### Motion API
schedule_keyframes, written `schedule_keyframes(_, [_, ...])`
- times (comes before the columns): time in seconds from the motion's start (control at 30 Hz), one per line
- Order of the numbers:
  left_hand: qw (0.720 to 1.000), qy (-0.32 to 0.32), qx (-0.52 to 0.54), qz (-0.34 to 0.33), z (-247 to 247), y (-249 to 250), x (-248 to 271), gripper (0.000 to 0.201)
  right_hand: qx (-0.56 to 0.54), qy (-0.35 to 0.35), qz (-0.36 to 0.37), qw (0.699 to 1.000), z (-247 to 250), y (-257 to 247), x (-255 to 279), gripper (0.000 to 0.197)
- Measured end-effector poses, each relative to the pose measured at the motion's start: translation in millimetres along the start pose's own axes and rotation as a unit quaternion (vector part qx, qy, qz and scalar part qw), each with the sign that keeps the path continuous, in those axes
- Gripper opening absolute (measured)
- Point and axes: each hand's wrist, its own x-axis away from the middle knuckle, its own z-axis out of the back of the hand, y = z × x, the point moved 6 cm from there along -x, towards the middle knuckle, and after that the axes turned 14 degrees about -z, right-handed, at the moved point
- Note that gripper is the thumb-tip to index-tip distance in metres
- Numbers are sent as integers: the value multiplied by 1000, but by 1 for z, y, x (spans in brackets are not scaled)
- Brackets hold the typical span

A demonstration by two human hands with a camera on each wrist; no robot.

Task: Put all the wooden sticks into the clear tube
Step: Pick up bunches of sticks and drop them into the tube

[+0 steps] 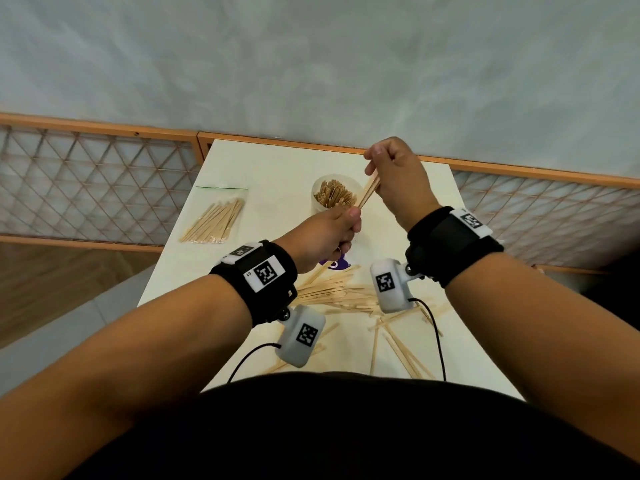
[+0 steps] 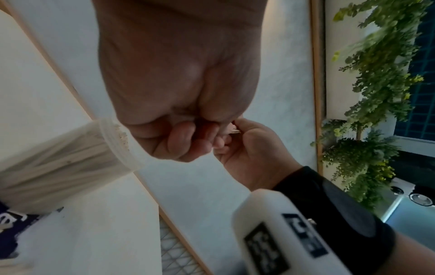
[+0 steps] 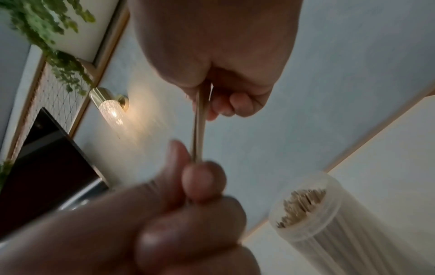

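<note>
A small bundle of sticks (image 1: 369,192) is held tilted above the table (image 1: 277,161), just beside the tube (image 1: 334,194), which stands upright and packed with sticks. Right hand (image 1: 398,178) pinches the upper end, left hand (image 1: 329,233) grips the lower; count appears to be two or three. Loose sticks (image 1: 339,292) lie nearer; a bag (image 1: 216,220) sits left.

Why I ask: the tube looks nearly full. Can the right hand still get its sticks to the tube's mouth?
Probably yes: the right hand holds sticks beside the clear tube, whose mouth is uncovered; the left hand grips their lower ends.
</note>
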Motion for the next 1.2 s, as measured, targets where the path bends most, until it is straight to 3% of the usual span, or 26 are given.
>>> schedule_keyframes(0.13, [999,2,-39,-16,8,4,-3,27,27,-81,-12,996,-3,-5,3,25])
schedule_keyframes(0.23, [999,-3,-31,-36,4,8,-6,19,88,-75,-9,993,-3,-4,5,26])
schedule_keyframes(0.37, [999,7,-39,-32,9,3,-8,24,-10,-215,-64,974,8,2,1,12])
schedule_keyframes(0.43, [999,-11,-29,-19,13,-2,-7,27,-47,-249,-85,964,19,4,-2,9])
schedule_keyframes(0.6, [993,-112,-10,18,0,-11,-4,33,1,-228,-94,969,27,10,-4,6])
schedule_keyframes(0.73, [990,-101,84,41,0,-19,-8,39,-3,-234,-88,968,30,9,-7,13])
schedule_keyframes(0.87, [980,-137,123,77,1,-34,-9,42,59,-203,-80,974,25,9,-6,9])
schedule_keyframes(0.97, [994,-64,68,62,9,-45,-18,44,124,-156,-57,978,24,4,-14,3])
schedule_keyframes(1.07, [996,16,-49,73,30,-65,-23,45,158,-86,-20,983,34,-9,-36,12])
schedule_keyframes(1.13, [984,-4,-144,105,39,-81,-21,42,174,-44,12,984,39,-19,-52,10])
schedule_keyframes(1.2, [950,-69,-279,119,46,-98,-18,36,212,-10,43,976,35,-23,-66,8])
